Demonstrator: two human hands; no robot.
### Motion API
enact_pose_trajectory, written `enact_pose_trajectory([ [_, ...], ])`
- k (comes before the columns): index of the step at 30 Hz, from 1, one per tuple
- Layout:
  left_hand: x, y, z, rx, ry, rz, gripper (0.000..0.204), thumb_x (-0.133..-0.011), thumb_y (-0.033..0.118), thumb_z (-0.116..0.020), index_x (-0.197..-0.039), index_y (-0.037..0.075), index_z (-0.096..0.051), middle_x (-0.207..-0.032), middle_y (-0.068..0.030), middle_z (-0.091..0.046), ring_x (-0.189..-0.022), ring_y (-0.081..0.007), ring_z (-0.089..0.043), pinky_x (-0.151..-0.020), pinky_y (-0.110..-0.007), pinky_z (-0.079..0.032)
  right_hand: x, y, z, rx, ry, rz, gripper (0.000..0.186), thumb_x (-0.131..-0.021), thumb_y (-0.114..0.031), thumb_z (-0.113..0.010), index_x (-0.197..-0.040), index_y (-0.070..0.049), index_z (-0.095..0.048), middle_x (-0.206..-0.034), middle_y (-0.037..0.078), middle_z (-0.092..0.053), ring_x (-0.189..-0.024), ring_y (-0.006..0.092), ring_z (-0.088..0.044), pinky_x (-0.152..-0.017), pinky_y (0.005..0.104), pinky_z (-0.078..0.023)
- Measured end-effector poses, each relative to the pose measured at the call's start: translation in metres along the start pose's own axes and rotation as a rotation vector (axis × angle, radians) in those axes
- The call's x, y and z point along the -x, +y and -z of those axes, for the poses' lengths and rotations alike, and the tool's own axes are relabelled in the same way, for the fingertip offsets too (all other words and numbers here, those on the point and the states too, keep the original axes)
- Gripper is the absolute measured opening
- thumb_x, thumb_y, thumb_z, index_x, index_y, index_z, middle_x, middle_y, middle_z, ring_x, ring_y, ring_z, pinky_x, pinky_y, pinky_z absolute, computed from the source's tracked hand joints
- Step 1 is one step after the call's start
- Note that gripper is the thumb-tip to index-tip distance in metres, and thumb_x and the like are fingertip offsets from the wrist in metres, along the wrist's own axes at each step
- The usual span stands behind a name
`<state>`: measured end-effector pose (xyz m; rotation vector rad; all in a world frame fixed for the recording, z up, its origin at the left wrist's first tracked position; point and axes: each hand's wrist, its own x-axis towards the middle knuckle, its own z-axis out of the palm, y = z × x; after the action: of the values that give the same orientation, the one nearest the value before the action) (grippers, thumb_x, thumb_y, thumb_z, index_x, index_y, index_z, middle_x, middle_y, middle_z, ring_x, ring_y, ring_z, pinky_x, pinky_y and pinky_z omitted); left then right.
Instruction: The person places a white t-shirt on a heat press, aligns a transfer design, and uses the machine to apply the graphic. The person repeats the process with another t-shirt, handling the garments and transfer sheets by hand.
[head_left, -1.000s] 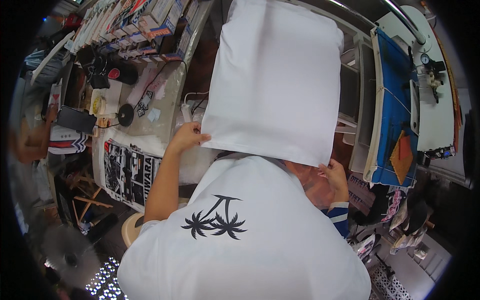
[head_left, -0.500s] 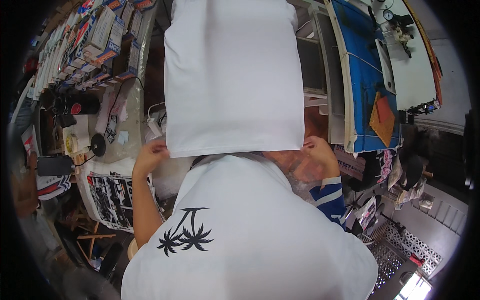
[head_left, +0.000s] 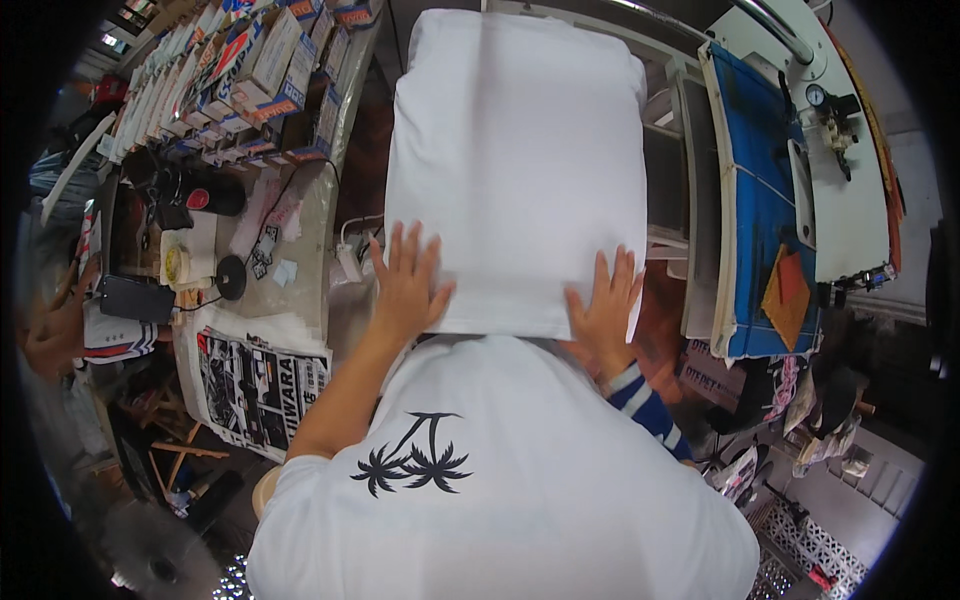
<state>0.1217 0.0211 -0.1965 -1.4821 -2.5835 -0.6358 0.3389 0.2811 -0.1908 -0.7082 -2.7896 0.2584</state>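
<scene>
A white T-shirt point(head_left: 515, 150) is stretched over a flat board in front of me, its hem edge toward my body. My left hand point(head_left: 408, 282) lies palm down on the near left part of the cloth, fingers spread. On the near right part rests my right hand point(head_left: 605, 305), also flat with its fingers apart. Both sets of fingers point away from me. The cloth looks mostly smooth, with soft folds at its far corners. The board beneath is hidden by the shirt.
To the left, a table point(head_left: 300, 240) bears boxes point(head_left: 275, 75), a phone point(head_left: 137, 299) and printed sheets point(head_left: 255, 375). A blue panel point(head_left: 765, 200) stands at the right, with an orange pad point(head_left: 787, 305) on it. Beyond it is a pressure gauge point(head_left: 815, 96). Another person's arm point(head_left: 55, 335) shows far left.
Both hands have let go of the hem corners and moved forward onto the shirt, now lying flat. The whole scene has shifted a little right in view.
</scene>
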Motion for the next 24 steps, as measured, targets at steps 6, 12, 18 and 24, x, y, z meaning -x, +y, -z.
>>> enact_pose_trajectory([
  [6, 0.037, -0.011, 0.009, 0.289, -0.29, -0.398, 0.041, -0.08, 0.019, -0.069, -0.12, 0.013, -0.07, -0.106, -0.0065, -0.063, -0.102, -0.0264, -0.058, -0.088, -0.043, -0.045, 0.038, 0.005, 0.024, -0.287, -0.158, 0.308, 0.015, -0.081, -0.015, -0.079, -0.089, -0.01, -0.067, -0.086, 0.005, -0.063, -0.085, 0.0269, -0.058, -0.079, 0.0431, -0.041],
  [12, 0.029, -0.017, 0.02, 0.334, -0.477, -0.491, 0.034, -0.077, 0.018, -0.07, -0.111, 0.014, -0.074, -0.102, -0.0034, -0.063, -0.095, -0.0253, -0.06, -0.084, -0.04, -0.048, -0.002, 0.007, 0.044, -0.44, -0.572, 0.139, 0.018, -0.084, -0.022, -0.076, -0.092, -0.007, -0.069, -0.079, 0.009, -0.065, -0.08, 0.0326, -0.06, -0.076, 0.0457, -0.045],
  [18, -0.062, -0.062, 0.037, 0.842, -0.858, 0.336, 0.023, -0.09, 0.019, -0.07, -0.109, 0.005, -0.074, -0.096, -0.0106, -0.074, -0.09, -0.022, -0.071, -0.085, -0.039, -0.056, -0.072, 0.041, 0.056, -0.63, -0.96, -0.152, 0.021, -0.091, -0.022, -0.071, -0.101, -0.003, -0.074, -0.082, 0.016, -0.071, -0.074, 0.0284, -0.069, -0.068, 0.0407, -0.053],
  [24, -0.203, -0.22, -0.05, 1.041, -0.067, 1.053, 0.041, -0.104, 0.035, -0.063, -0.13, 0.004, -0.067, -0.112, -0.0047, -0.073, -0.096, -0.0159, -0.067, -0.082, -0.027, -0.052, -0.237, 0.051, 0.045, -0.492, -0.151, -0.142, 0.017, -0.091, -0.015, -0.073, -0.097, 0.001, -0.072, -0.084, 0.017, -0.071, -0.072, 0.0233, -0.069, -0.066, 0.0346, -0.053],
])
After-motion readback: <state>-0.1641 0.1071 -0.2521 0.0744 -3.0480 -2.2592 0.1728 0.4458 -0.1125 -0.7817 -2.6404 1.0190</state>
